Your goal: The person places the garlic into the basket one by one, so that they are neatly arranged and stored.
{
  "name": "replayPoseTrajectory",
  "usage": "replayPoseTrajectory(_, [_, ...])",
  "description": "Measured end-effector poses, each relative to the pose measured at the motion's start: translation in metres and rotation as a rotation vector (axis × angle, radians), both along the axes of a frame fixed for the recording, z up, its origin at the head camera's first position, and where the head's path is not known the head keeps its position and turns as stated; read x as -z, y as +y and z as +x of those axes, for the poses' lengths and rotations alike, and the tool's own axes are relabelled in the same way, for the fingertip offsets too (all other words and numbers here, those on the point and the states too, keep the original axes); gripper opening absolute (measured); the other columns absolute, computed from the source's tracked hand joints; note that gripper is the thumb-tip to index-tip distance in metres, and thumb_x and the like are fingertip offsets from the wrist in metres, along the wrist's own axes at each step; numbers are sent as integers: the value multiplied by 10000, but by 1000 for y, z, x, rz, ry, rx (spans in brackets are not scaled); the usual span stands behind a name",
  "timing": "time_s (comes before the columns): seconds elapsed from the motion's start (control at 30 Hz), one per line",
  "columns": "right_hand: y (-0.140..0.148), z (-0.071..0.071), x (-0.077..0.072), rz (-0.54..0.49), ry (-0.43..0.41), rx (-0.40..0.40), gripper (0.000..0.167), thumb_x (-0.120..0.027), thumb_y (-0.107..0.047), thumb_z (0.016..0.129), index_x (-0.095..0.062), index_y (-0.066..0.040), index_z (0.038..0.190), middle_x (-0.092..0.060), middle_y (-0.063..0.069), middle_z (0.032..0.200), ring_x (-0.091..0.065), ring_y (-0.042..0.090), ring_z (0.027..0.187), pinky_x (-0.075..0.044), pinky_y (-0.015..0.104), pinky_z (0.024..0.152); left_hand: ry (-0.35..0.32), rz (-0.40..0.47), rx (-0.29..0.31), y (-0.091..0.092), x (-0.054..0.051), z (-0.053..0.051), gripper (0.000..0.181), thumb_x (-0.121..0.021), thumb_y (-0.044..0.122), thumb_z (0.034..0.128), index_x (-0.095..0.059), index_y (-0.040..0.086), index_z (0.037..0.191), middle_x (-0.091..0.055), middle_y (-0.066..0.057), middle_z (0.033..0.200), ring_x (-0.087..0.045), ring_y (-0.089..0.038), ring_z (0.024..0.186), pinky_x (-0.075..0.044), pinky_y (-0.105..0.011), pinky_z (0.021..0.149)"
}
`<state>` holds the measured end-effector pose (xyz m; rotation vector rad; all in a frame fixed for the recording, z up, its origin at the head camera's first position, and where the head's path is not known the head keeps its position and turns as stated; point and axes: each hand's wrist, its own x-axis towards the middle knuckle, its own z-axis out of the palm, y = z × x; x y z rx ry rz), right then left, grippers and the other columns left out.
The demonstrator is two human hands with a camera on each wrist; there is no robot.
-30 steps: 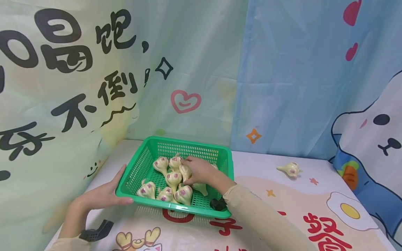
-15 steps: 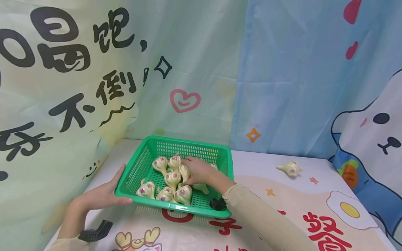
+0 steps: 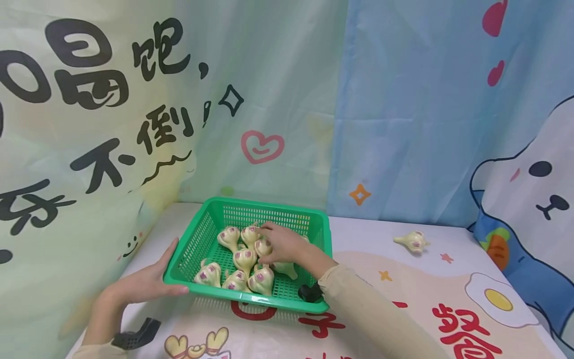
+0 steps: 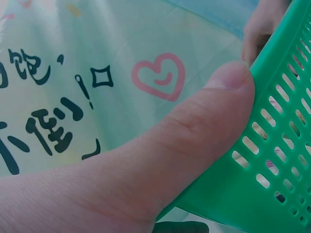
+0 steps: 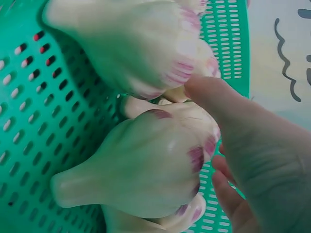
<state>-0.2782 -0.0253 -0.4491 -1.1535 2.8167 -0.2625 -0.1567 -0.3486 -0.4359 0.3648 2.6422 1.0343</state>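
A green plastic basket (image 3: 206, 294) stands on the table with several garlic bulbs in it. My left hand (image 3: 145, 281) is at its left corner in the head view, thumb and fingers spread against the side. In the left wrist view the straight thumb (image 4: 194, 124) touches the basket's outer wall (image 4: 228, 194). Inside the basket, my right hand (image 3: 287, 243) has its thumb and fingers either side of a garlic bulb (image 3: 263, 247). Other garlic bulbs (image 5: 141, 165) in the right wrist view partly cover that spot, and some fingertips are hidden.
A single garlic bulb (image 3: 413, 242) lies on the table to the right of the basket. Behind the table hangs a printed curtain (image 3: 269, 99). A black wrist device (image 3: 136, 335) sits by the left wrist, and another black device (image 3: 310, 293) shows near the basket's right corner.
The bulb by my right fingers has turned slightly, showing a rounder face. My right hand has shifted very little, and my left hand keeps its place. The head view has tilted slightly.
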Motion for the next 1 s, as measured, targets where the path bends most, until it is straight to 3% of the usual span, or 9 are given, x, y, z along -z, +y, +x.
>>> replayPoseTrajectory(0.23, [6, 0, -10, -47, 42, 75, 774, -664, -505, 832, -368, -184, 1470, -409, 33, 1462, -532, 197, 1198, -490, 378, 899, 6, 5, -4, 0, 4, 0, 1179, -723, 371, 810, 176, 27, 1490, -39, -321, 1547, -275, -506, 1351, -319, -610, 1016])
replayPoseTrajectory(0.47, [19, -1, -26, -140, 49, 194, 840, -659, -553, 815, -308, -212, 1498, -372, 36, 1492, -573, 243, 1139, -507, 431, 837, 30, -5, 1, 1, 1, 0, 1172, -721, 377, 811, 161, 14, 1491, -39, -329, 1544, -296, -497, 1344, -335, -596, 1007])
replayPoseTrajectory(0.7, [43, -2, -42, -222, 77, 284, 841, -669, -569, 798, -303, -272, 1495, -353, 21, 1502, -540, 269, 1198, -515, 425, 787, 50, -19, 3, 2, 0, 0, 1171, -722, 382, 806, 152, 16, 1494, -79, -353, 1527, -327, -511, 1320, -349, -594, 997])
replayPoseTrajectory(0.87, [64, -1, -45, -232, 103, 308, 848, -649, -595, 799, -283, -289, 1500, -352, 3, 1497, -594, 250, 1099, -505, 366, 673, 28, -19, -3, 1, -2, 1, 1156, -715, 378, 815, 155, 47, 1501, -82, -351, 1528, -336, -505, 1316, -353, -604, 986])
replayPoseTrajectory(1.0, [84, 0, -46, -261, 129, 338, 849, -658, -579, 802, -290, -266, 1500, -364, 16, 1491, -572, 280, 1147, -517, 404, 703, 33, -15, 2, 2, -2, 2, 1150, -713, 370, 819, 155, 47, 1501, -80, -352, 1528, -339, -504, 1314, -361, -602, 978])
